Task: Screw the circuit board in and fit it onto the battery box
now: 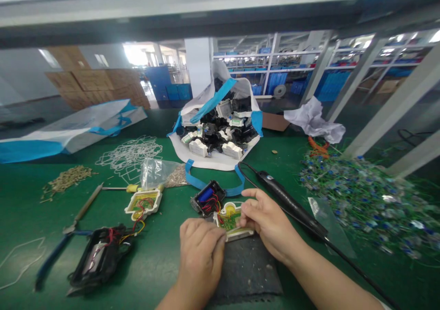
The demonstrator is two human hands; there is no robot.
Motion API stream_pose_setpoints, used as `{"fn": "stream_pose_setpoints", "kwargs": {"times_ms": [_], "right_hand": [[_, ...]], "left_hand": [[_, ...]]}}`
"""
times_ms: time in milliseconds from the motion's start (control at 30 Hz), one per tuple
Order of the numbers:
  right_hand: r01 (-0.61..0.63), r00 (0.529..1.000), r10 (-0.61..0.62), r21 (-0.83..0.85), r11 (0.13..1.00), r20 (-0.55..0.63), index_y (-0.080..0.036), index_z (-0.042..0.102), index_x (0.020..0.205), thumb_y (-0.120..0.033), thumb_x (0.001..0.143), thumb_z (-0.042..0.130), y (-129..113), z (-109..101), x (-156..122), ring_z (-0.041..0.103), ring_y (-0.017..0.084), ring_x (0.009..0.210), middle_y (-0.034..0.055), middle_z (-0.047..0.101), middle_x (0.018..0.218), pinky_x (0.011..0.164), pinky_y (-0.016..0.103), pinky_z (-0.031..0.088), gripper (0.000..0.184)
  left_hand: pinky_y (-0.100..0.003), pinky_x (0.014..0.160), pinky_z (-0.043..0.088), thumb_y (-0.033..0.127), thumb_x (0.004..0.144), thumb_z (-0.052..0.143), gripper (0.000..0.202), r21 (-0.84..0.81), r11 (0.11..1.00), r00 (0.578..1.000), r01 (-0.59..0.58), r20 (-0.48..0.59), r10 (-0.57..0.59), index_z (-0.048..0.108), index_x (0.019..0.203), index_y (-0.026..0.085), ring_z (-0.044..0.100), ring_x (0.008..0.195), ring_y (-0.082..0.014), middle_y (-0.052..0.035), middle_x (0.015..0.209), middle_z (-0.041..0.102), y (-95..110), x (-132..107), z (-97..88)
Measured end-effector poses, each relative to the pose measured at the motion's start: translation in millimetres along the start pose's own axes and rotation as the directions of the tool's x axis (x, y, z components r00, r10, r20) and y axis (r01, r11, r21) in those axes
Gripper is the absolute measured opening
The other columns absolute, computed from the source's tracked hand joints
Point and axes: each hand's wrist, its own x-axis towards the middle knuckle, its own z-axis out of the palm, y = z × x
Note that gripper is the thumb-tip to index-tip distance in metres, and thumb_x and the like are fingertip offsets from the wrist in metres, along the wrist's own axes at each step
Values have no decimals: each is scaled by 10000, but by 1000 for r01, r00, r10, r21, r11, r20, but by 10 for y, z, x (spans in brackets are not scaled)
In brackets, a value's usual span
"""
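Note:
My left hand [200, 255] and my right hand [268, 222] both grip a small white-framed device with a green circuit board [229, 218], held over a dark grey mat [248, 268]. Red wires run from it to a black housing with a blue cell [208, 198] just behind. A second white-framed board [143, 203] lies to the left, wired to a larger black housing [99, 259]. A black soldering iron [290, 204] lies right of my right hand.
An open white and blue bag of scrap devices [220, 131] stands at the back. Blue-green components [364, 200] are heaped on the right. Pliers [58, 250], a screwdriver [130, 188], a plastic bag [156, 172], white wire frames [129, 156] and small metal parts [67, 179] lie left.

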Motion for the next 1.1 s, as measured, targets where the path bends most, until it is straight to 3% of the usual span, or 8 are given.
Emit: {"fn": "stream_pose_setpoints", "kwargs": {"times_ms": [333, 500, 600, 700, 900, 1100], "right_hand": [[-82, 996, 85, -125, 989, 14, -116, 571, 759, -345, 600, 653, 84, -44, 30, 526, 128, 528, 19, 563, 582, 540, 219, 438, 291], [-94, 995, 99, -167, 981, 22, -118, 577, 764, -351, 590, 649, 49, -38, 21, 522, 115, 519, 16, 567, 602, 521, 204, 440, 299], [-108, 990, 125, -217, 970, 67, -127, 559, 758, -343, 582, 616, 21, -37, 16, 497, 109, 456, -3, 544, 540, 439, 184, 411, 284], [-127, 978, 168, -295, 947, 120, -126, 541, 760, -331, 587, 572, 2, -43, 4, 465, 102, 395, -9, 531, 476, 386, 163, 370, 270], [-131, 951, 246, -477, 869, 188, -137, 531, 747, -173, 635, 476, 10, -60, -18, 462, 91, 363, -29, 522, 479, 352, 134, 335, 130], [-88, 953, 242, -595, 799, 183, -152, 514, 734, -40, 639, 427, 16, -76, -10, 490, 99, 409, -52, 500, 495, 353, 127, 343, 171]], "left_hand": [[-330, 695, 306, 146, 770, 481, 115, 248, 966, 991, 75, 92, -101, 590, 762, 181, 494, 705, -186, -30, 733, 599, -243, -12, -68], [-340, 691, 300, 171, 759, 474, 122, 159, 977, 967, 143, 186, -172, 573, 690, 177, 474, 679, -188, -28, 672, 571, -118, 4, -134], [-328, 668, 308, 197, 755, 484, 116, 70, 989, 947, 127, 289, -142, 584, 696, 179, 466, 663, -185, -30, 660, 557, -38, -9, -135], [-312, 635, 315, 210, 798, 436, 189, 51, 991, 937, 125, 323, -135, 593, 699, 174, 471, 641, -181, -38, 646, 560, -34, -43, -107], [-266, 585, 363, 255, 877, 335, 257, 83, 971, 906, 226, 348, -241, 579, 909, 182, 513, 620, -168, -40, 662, 593, -112, -123, -45], [-278, 580, 369, 196, 740, 566, 153, 143, 974, 911, 176, 350, -216, 593, 890, 195, 524, 598, -184, -15, 616, 592, -63, -120, 56]]}}
